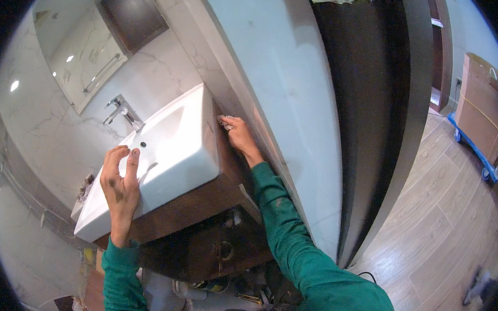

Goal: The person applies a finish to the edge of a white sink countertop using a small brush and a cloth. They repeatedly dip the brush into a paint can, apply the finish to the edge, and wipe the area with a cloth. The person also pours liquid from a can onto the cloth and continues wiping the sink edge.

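Note:
A white rectangular washbasin [187, 149] sits on a brown wooden vanity cabinet [191, 200], with a chrome faucet [126, 114] at its back. My left hand [119, 175] is over the basin's front left part, thumb apart from the bent fingers and nothing in it. Whether it touches the basin I cannot tell. Dark smudges mark its back. My right hand [242, 137] reaches into the narrow gap between the basin's right side and the wall. Its fingers pinch a crumpled whitish cloth or paper [226, 122] against the brown surface there.
A pale partition wall [287, 100] and a dark doorway frame [372, 123] stand close on my right. Beyond, a blue wheeled trolley [473, 149] carries a cardboard box [483, 108] on the wood-look floor [423, 225]. Containers and tools lie below the vanity. A mirror [82, 57] hangs behind the faucet.

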Action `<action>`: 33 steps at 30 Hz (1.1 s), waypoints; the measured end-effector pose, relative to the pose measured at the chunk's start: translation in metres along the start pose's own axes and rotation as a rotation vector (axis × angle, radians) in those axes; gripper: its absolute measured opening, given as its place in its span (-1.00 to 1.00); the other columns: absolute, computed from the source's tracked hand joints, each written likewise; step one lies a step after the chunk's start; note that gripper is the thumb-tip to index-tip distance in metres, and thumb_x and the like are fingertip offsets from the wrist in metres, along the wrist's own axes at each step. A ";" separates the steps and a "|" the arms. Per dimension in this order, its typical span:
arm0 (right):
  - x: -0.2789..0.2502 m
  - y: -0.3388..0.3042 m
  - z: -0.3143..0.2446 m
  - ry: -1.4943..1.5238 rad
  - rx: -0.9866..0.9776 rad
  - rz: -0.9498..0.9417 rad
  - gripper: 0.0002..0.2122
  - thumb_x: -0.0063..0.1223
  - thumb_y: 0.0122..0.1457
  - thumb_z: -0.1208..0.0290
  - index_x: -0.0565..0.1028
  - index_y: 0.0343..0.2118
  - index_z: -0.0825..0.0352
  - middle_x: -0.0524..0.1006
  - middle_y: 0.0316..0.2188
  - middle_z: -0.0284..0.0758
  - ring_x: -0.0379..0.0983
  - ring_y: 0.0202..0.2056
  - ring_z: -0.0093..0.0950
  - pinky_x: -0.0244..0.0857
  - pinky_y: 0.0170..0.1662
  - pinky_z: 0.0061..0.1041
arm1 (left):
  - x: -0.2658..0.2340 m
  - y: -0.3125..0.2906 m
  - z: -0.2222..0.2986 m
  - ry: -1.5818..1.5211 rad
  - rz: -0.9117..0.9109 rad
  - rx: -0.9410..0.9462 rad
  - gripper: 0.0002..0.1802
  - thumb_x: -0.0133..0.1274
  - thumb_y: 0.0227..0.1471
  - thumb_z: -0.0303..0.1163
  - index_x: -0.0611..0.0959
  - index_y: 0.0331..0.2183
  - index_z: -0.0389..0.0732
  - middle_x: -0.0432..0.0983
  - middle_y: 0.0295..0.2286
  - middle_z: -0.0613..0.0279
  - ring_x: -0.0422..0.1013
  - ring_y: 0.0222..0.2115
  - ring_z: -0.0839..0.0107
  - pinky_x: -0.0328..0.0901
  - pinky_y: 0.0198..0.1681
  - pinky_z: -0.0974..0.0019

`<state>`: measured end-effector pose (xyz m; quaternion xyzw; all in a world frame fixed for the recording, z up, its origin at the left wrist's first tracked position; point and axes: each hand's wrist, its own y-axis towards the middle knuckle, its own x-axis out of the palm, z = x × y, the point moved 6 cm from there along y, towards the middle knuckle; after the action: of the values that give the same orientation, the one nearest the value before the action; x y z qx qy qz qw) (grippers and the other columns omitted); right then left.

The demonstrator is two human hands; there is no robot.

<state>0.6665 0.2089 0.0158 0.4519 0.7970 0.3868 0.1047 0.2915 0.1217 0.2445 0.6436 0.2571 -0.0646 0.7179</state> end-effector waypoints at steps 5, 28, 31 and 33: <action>0.011 0.042 0.004 -0.064 -0.022 -0.003 -0.54 -0.21 0.03 0.69 0.54 0.01 0.38 0.52 0.00 0.03 0.45 0.05 -0.16 0.26 0.13 -0.39 | 0.001 0.000 0.000 -0.005 -0.003 -0.006 -0.60 0.10 0.17 -0.18 0.64 -0.32 -0.42 0.58 -0.23 -0.08 0.51 -0.20 0.11 0.35 -0.09 0.15; 0.034 0.096 0.077 -0.017 0.275 0.015 -0.67 -0.07 0.20 0.52 0.53 0.01 0.39 0.60 -0.06 -0.15 0.50 0.00 -0.37 0.29 0.06 -0.47 | 0.001 0.001 -0.001 0.016 -0.004 -0.006 -0.60 0.10 0.17 -0.20 0.63 -0.33 -0.45 0.58 -0.26 -0.13 0.51 -0.22 0.07 0.34 -0.09 0.14; 0.028 0.079 0.062 0.043 0.213 0.011 -0.62 -0.15 0.12 0.62 0.54 0.00 0.43 0.58 -0.04 -0.11 0.50 0.00 -0.35 0.31 0.06 -0.47 | 0.002 0.001 0.000 0.026 0.003 -0.002 -0.59 0.10 0.17 -0.20 0.64 -0.33 -0.45 0.58 -0.25 -0.13 0.52 -0.21 0.06 0.34 -0.08 0.14; 0.024 0.069 0.056 0.061 0.165 0.023 -0.58 -0.20 0.06 0.68 0.54 -0.01 0.45 0.58 -0.03 -0.08 0.50 -0.01 -0.33 0.32 0.05 -0.46 | 0.002 0.001 0.001 0.032 0.003 0.002 -0.59 0.10 0.17 -0.19 0.64 -0.32 -0.45 0.58 -0.25 -0.13 0.52 -0.20 0.06 0.34 -0.07 0.14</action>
<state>0.7261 0.2777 0.0311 0.4562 0.8237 0.3346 0.0381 0.2939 0.1216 0.2444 0.6455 0.2678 -0.0535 0.7133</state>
